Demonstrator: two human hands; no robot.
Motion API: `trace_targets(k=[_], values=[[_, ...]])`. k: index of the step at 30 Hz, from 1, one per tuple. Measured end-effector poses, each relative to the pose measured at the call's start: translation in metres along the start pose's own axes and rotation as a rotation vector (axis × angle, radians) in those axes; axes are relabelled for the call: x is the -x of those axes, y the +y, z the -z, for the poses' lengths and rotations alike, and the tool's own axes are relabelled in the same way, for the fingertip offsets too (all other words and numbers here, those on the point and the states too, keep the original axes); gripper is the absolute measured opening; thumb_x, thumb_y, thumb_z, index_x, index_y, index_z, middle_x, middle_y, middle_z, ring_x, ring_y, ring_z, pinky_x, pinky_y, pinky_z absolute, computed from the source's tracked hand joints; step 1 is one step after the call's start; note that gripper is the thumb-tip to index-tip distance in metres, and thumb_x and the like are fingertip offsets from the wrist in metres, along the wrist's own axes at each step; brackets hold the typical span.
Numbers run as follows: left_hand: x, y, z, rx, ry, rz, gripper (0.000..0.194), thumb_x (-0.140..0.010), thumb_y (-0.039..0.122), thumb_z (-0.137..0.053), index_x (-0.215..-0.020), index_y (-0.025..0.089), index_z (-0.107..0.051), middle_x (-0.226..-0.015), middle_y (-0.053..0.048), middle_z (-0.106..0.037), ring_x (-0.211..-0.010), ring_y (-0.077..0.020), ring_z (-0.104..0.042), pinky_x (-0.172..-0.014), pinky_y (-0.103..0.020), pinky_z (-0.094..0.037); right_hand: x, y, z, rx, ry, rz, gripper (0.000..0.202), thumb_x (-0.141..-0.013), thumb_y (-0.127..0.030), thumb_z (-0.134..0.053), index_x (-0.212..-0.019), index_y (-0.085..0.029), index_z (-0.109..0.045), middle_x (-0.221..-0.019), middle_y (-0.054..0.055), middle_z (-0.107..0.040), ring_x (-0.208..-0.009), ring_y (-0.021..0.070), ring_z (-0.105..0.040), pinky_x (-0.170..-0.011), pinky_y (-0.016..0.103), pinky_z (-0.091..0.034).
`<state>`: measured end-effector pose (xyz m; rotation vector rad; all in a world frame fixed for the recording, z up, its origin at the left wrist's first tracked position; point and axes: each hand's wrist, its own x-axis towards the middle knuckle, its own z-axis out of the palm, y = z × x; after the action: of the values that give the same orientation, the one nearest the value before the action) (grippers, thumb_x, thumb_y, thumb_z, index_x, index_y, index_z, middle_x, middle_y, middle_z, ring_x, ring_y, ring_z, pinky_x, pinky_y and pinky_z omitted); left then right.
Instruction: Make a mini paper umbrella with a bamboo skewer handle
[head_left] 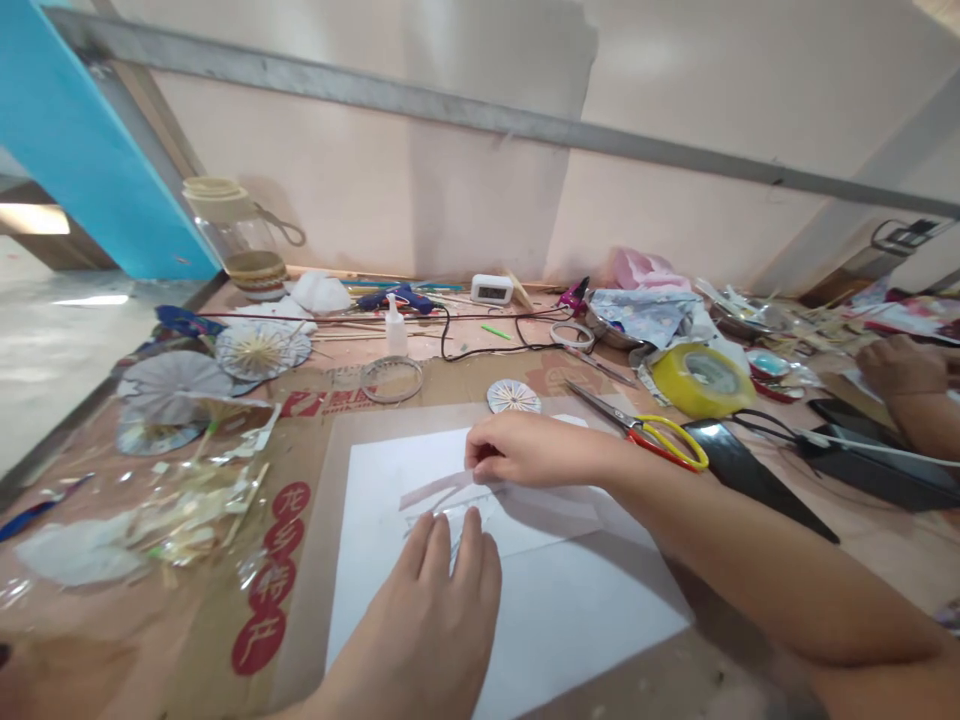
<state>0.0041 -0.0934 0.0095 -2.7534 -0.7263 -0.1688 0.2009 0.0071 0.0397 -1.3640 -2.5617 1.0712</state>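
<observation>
A white sheet of paper [585,620] lies on flattened cardboard in front of me. My left hand [442,600] rests palm down on it, fingers stretched out over a thin, crinkled clear piece. Just above it, my right hand [525,450] is closed in a pinch at the end of a narrow greyish paper strip [435,490]. Part of that strip is hidden under the fingers. A small round folded-paper fan [514,397] lies beyond my right hand. Scissors [637,425] with yellow and red handles lie close to my right wrist.
Beyond the cardboard [300,470] are a glue bottle [395,330], a glue gun [397,298], a clear ring [392,380] and a small clock [492,290]. Yellow tape [701,380] and a phone [757,475] lie right. Paper fans [180,385] and scraps fill the left. Another person's hand [904,365] is far right.
</observation>
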Motion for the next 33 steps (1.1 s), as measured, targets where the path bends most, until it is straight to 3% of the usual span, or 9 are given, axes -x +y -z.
trace_targets(k=[2,5,13,15,18,23,25,29,33], values=[[-0.002,0.002,-0.001,-0.002,0.009,0.001,0.039,-0.086,0.031,-0.052,-0.112,0.01,-0.071,-0.121,-0.018,-0.07,-0.102,-0.0334,-0.068,-0.093,-0.048,-0.046,-0.001,-0.005,-0.006,-0.032,0.058,0.025,0.01,-0.086,-0.012,-0.06,-0.086,-0.016,-0.069,-0.087,0.004,-0.071,-0.079,0.0153,-0.062,-0.066,0.024,-0.041],[-0.004,0.005,-0.004,-0.003,0.034,0.013,0.039,-0.086,0.031,-0.054,-0.114,0.011,-0.071,-0.123,-0.017,-0.07,-0.103,-0.0334,-0.067,-0.089,-0.046,-0.049,0.012,-0.004,-0.013,-0.067,0.264,0.039,0.011,-0.091,-0.014,-0.057,-0.088,-0.017,-0.067,-0.09,0.004,-0.07,-0.08,0.0154,-0.061,-0.071,0.026,-0.044],[-0.004,0.004,-0.013,0.003,0.055,-0.008,0.042,-0.089,0.03,-0.051,-0.122,0.009,-0.066,-0.126,-0.018,-0.068,-0.107,-0.033,-0.064,-0.081,-0.043,-0.05,0.103,0.046,-0.041,0.236,0.637,0.019,0.016,-0.098,-0.026,-0.05,-0.098,-0.021,-0.066,-0.094,0.009,-0.074,-0.089,0.0236,-0.07,-0.081,0.039,-0.056],[-0.003,0.003,-0.013,0.0,0.05,-0.014,0.041,-0.09,0.03,-0.049,-0.122,0.009,-0.066,-0.126,-0.018,-0.068,-0.107,-0.0324,-0.064,-0.081,-0.042,-0.05,0.117,0.051,-0.051,0.297,0.626,0.025,0.023,-0.097,-0.026,-0.051,-0.115,-0.022,-0.066,-0.108,0.01,-0.076,-0.1,0.0252,-0.072,-0.087,0.04,-0.059],[0.004,0.001,-0.01,-0.016,0.015,0.035,0.04,-0.09,0.029,-0.048,-0.119,0.01,-0.068,-0.125,-0.019,-0.069,-0.108,-0.0326,-0.064,-0.079,-0.042,-0.051,0.123,0.046,-0.058,0.323,0.488,0.132,0.041,-0.097,-0.029,-0.054,-0.137,-0.021,-0.056,-0.135,0.012,-0.065,-0.126,0.0271,-0.061,-0.103,0.044,-0.054],[0.014,0.002,-0.003,-0.017,-0.026,0.114,0.043,-0.088,0.028,-0.047,-0.122,0.011,-0.067,-0.131,-0.018,-0.066,-0.113,-0.0322,-0.062,-0.077,-0.041,-0.051,0.11,0.038,-0.057,0.293,0.364,0.251,0.047,-0.096,-0.031,-0.057,-0.14,-0.015,-0.053,-0.145,0.015,-0.056,-0.136,0.0256,-0.051,-0.112,0.044,-0.047],[0.009,0.006,-0.003,-0.005,-0.018,0.096,0.043,-0.09,0.029,-0.046,-0.123,0.011,-0.066,-0.13,-0.018,-0.066,-0.113,-0.032,-0.063,-0.08,-0.041,-0.051,0.106,0.042,-0.058,0.219,0.421,0.289,0.039,-0.096,-0.026,-0.056,-0.133,-0.015,-0.058,-0.138,0.014,-0.063,-0.131,0.0237,-0.056,-0.109,0.041,-0.05],[-0.015,0.015,-0.006,0.011,-0.005,0.013,0.042,-0.093,0.03,-0.044,-0.122,0.01,-0.066,-0.128,-0.018,-0.068,-0.111,-0.0323,-0.065,-0.083,-0.042,-0.05,0.102,0.052,-0.067,0.097,0.681,0.294,0.026,-0.094,-0.014,-0.052,-0.116,-0.02,-0.064,-0.116,0.008,-0.075,-0.112,0.0193,-0.069,-0.095,0.034,-0.058],[-0.031,0.016,-0.011,0.0,0.029,-0.042,0.043,-0.094,0.027,-0.043,-0.124,0.005,-0.064,-0.13,-0.019,-0.066,-0.113,-0.033,-0.064,-0.087,-0.042,-0.049,0.102,0.054,-0.07,0.246,0.702,0.238,0.025,-0.093,-0.016,-0.055,-0.117,-0.021,-0.062,-0.118,0.01,-0.073,-0.111,0.0246,-0.067,-0.096,0.044,-0.055]])
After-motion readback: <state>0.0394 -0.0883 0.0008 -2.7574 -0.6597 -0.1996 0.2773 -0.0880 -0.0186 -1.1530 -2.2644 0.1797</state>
